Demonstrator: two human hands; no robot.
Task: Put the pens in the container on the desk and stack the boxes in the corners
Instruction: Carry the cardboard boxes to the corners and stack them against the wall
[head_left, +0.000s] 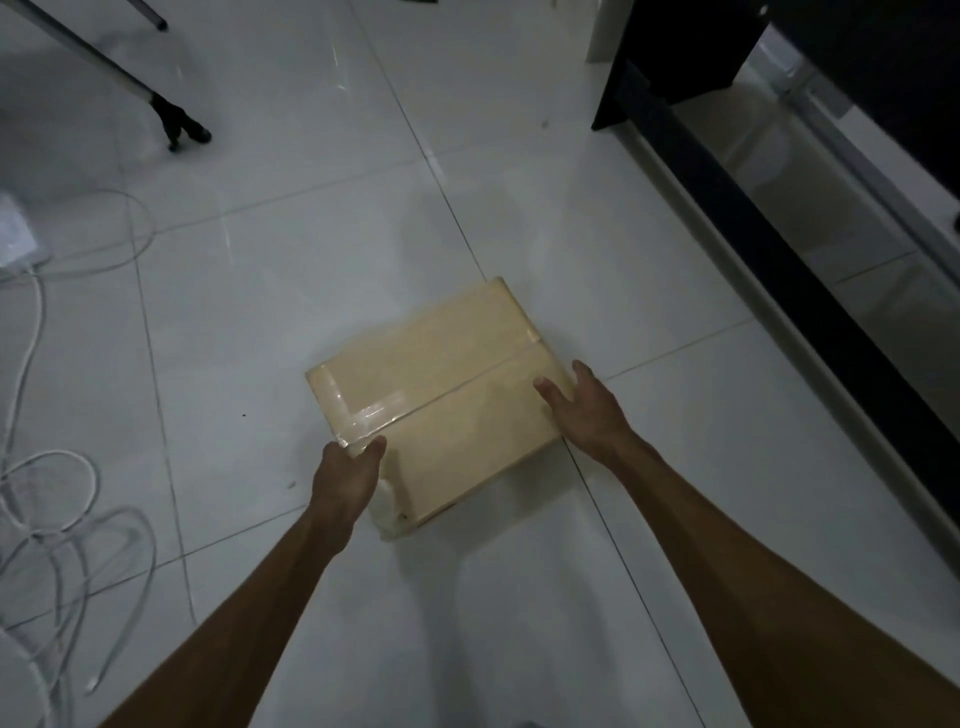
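Box: a taped cardboard box (436, 395) lay flat on the white tiled floor (291, 218), just below the centre of the frame, turned so its corners pointed up, down, left and right.
Long axis: the tape seam ran from the box's lower left up to its right edge; the box looked close to square, so I judged neither side clearly longer.
Left hand: the left hand (345, 475) gripped the box's lower-left corner, thumb on top at the taped end, fingers curled out of sight round the side.
Right hand: the right hand (582, 410) lay on the box's right corner, thumb resting on the top face, fingers reaching over the far edge; whether they gripped the side could not be told.
Box relative to grip: the box sat between the two hands, its bulk lying ahead of them, toward the upper middle of the frame.
Nearer hand: both touched it; the left seemed the firmer hold.
Surroundings: dark furniture (769, 171) ran down the right side; white cables (78, 525) coiled at lower left; a stand's foot (182, 124) stood at upper left.
Next move, as judged: a two-handed lift, toward a corner not in view.
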